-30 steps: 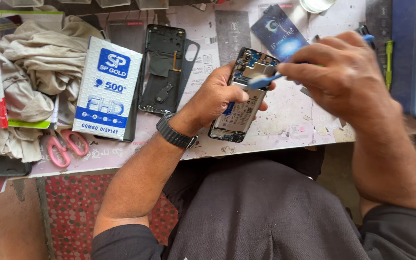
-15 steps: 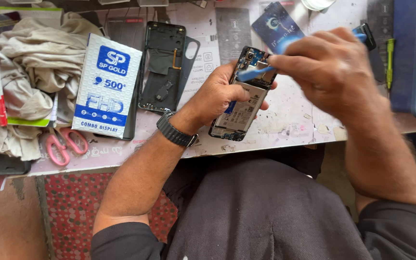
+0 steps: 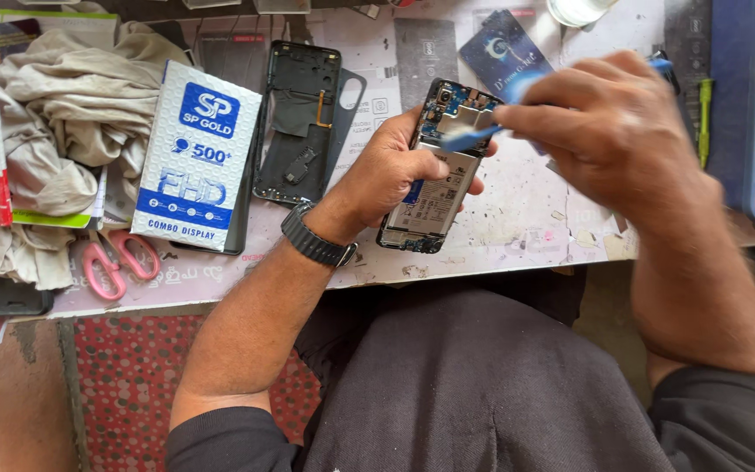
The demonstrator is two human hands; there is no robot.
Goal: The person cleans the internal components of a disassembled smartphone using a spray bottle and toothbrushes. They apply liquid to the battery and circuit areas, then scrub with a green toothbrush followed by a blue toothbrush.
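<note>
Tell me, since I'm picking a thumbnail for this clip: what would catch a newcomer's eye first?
First, the opened phone at centre, its back off and circuit board bare, gripped by the left hand, while the right hand brings a blue tool to its upper end. Next, the white and blue box lying to the left on the worktable, beside a dark phone frame, with pink scissors below it.

My left hand (image 3: 395,170) curled palm-up, fingers (image 3: 474,185) wrapped tight; my right hand (image 3: 609,122) hovered above, fingers pinched.
</note>
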